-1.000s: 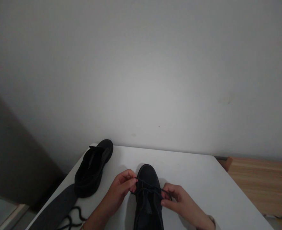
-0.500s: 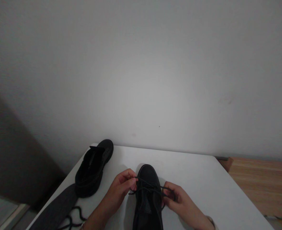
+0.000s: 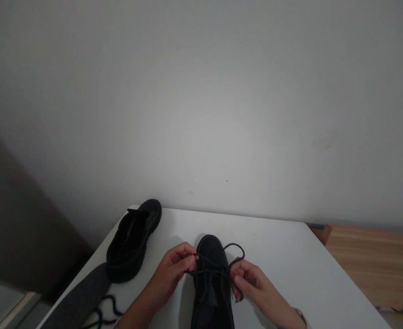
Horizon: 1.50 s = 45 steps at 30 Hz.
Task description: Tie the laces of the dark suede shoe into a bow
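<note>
A black shoe [image 3: 211, 256] stands toe-away on the white table [image 3: 283, 256], low in the middle of the view. My left hand [image 3: 174, 269] is closed, pinching the black shoelace [image 3: 206, 269] at the shoe's left side. On the shoe's right, my right hand [image 3: 251, 283] is also closed and pinches the lace, which curls in a loop [image 3: 234, 251] above its fingers. The lace runs taut across the shoe between both hands.
A second black shoe [image 3: 133, 240], with no lace in it, lies at the table's left far corner. A dark grey strip [image 3: 80, 299] and a loose black lace [image 3: 103, 310] lie near the left front edge. A wooden surface [image 3: 375, 265] adjoins on the right; a wall stands behind.
My right hand has pulled the lace so that a loop now stands up above its fingers by the shoe's toe. My left hand has kept its pinch in place.
</note>
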Available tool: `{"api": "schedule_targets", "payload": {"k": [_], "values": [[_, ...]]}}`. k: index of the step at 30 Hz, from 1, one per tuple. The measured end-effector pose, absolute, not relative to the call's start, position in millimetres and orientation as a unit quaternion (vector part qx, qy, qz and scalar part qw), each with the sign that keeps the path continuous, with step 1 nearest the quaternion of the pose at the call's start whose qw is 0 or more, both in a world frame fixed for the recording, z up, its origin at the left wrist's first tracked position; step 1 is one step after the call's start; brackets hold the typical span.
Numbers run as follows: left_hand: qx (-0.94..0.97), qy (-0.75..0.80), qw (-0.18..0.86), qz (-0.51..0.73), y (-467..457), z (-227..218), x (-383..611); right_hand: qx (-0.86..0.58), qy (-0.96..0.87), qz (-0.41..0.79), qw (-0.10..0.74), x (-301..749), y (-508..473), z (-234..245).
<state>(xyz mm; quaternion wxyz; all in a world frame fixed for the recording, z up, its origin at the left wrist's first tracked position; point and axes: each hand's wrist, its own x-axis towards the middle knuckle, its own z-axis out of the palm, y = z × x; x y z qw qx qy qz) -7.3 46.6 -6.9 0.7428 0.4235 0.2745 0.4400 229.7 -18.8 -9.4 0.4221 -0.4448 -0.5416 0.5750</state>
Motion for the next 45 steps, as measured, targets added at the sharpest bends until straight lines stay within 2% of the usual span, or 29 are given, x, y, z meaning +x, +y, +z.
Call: {"api": "schedule_targets", "payload": {"k": [5, 9, 14, 21, 33, 40, 45], "values": [[0.423, 0.270, 0.744, 0.440, 48.2, -10.0, -7.2, -0.481, -0.515, 0.528, 0.474, 225.7, -14.7, -8.4], [0.422, 0.266, 0.750, 0.435, 48.3, -9.8, -8.4, -0.493, -0.512, 0.509, 0.486, 226.4, -11.0, -9.7], [0.421, 0.262, 0.754, 0.431, 47.2, -5.6, -9.9, -0.471, -0.490, 0.535, 0.502, 228.6, -10.9, -7.1], [0.393, 0.267, 0.761, 0.442, 46.4, -3.8, -9.3, -0.411, -0.367, 0.599, 0.581, 229.5, -11.2, -5.8], [0.407, 0.310, 0.744, 0.430, 51.5, -13.1, -12.0, -0.400, -0.236, 0.617, 0.636, 237.4, -7.0, -8.8], [0.446, 0.367, 0.699, 0.421, 50.2, -11.5, -11.2, -0.394, -0.192, 0.609, 0.661, 244.8, -6.8, -10.0], [0.497, 0.422, 0.608, 0.453, 58.2, -14.9, -16.0, -0.381, -0.164, 0.587, 0.695, 248.4, -8.2, -10.6]]}}
